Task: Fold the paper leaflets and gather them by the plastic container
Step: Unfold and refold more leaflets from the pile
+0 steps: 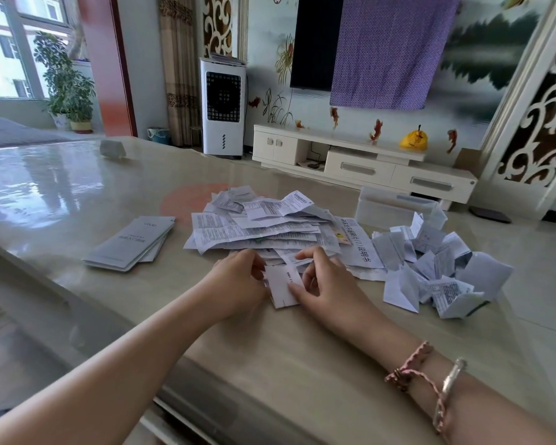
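Bright window [10, 46] daylight; glare on table [61, 187]; wide-angle edge distortion.

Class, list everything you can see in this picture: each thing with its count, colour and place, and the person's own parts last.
Unfolded printed paper leaflets: one heap, white, table centre.
Folded paper leaflets: one pile, white, right of the heap, before the container.
Clear plastic container: one, far right of table.
Leaflet being folded: one, white, between both hands.
Grey booklets: small stack, left of heap.
Glossy beige table: one.
White fan cooler: one, by wall.
Purple cloth: one, draped over television.
Left hand: pinches leaflet.
Right hand: pinches leaflet; bracelets on wrist.
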Action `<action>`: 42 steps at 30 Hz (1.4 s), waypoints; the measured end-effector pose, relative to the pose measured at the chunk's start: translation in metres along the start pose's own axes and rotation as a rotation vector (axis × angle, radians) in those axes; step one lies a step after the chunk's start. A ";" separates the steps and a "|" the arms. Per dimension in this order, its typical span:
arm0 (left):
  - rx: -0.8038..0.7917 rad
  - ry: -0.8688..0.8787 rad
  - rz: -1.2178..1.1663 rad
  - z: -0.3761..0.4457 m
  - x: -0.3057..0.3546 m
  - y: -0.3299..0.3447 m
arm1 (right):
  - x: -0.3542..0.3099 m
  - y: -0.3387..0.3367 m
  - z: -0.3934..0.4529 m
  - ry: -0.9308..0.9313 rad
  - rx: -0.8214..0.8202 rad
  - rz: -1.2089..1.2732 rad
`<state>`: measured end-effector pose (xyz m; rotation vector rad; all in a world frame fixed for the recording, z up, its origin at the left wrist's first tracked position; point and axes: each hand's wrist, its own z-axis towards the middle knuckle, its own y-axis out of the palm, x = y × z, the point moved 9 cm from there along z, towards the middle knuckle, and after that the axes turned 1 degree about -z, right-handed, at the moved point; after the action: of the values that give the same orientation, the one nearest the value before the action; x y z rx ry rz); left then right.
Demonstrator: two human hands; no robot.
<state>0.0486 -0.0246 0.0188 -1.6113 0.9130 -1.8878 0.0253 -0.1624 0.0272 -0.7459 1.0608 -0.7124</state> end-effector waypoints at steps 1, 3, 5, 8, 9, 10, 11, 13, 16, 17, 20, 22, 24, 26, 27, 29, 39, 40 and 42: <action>0.004 -0.005 0.002 0.001 -0.001 -0.001 | -0.002 0.001 0.000 -0.017 -0.001 -0.038; 0.020 -0.008 0.008 0.001 0.000 -0.003 | -0.005 0.002 0.000 -0.049 0.000 -0.100; 0.038 -0.003 0.023 0.001 0.001 -0.004 | -0.007 0.003 -0.001 -0.062 -0.003 -0.127; 0.053 -0.007 0.052 0.000 0.001 -0.004 | -0.008 0.002 -0.001 -0.059 0.000 -0.148; 0.056 -0.015 0.053 0.000 -0.001 -0.003 | -0.007 0.002 -0.001 -0.050 0.001 -0.153; 0.060 -0.023 0.054 0.000 -0.002 -0.002 | -0.007 0.001 -0.001 -0.044 0.003 -0.159; 0.064 -0.028 0.055 0.000 -0.003 -0.002 | -0.007 0.001 -0.001 -0.044 0.005 -0.165; 0.071 -0.027 0.052 0.001 -0.004 -0.001 | -0.009 0.002 -0.003 -0.057 0.007 -0.168; 0.097 -0.002 0.062 -0.001 -0.003 -0.001 | -0.010 0.004 -0.008 -0.067 -0.013 -0.152; 0.114 0.009 0.072 -0.002 -0.002 -0.002 | -0.009 0.004 -0.010 -0.069 -0.019 -0.153; 0.194 0.084 0.125 -0.009 0.002 -0.007 | -0.008 0.004 -0.011 -0.059 -0.021 -0.155; 0.243 0.177 0.167 -0.013 0.010 -0.011 | -0.007 0.005 -0.011 -0.039 -0.027 -0.147; 0.240 0.241 0.197 -0.016 0.018 -0.010 | -0.007 0.006 -0.011 -0.028 -0.031 -0.140; 0.203 0.256 0.207 -0.015 0.020 -0.006 | -0.006 0.006 -0.011 -0.016 -0.028 -0.130; 0.178 0.247 0.209 -0.014 0.020 -0.004 | -0.006 0.006 -0.011 -0.011 -0.026 -0.124; 0.109 0.198 0.218 -0.010 0.016 0.001 | -0.006 0.006 -0.011 -0.001 -0.022 -0.115; -0.100 0.033 0.224 -0.016 0.000 0.011 | 0.008 -0.007 -0.015 0.053 -0.036 -0.175; -0.104 0.020 0.222 -0.016 0.000 0.011 | 0.004 -0.007 -0.016 0.016 -0.024 -0.164; -0.107 -0.009 0.221 -0.017 -0.003 0.010 | -0.006 -0.009 -0.017 -0.101 0.003 -0.124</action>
<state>0.0317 -0.0258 0.0081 -1.5083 1.1544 -1.7049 0.0064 -0.1663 0.0325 -0.8417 0.9271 -0.7736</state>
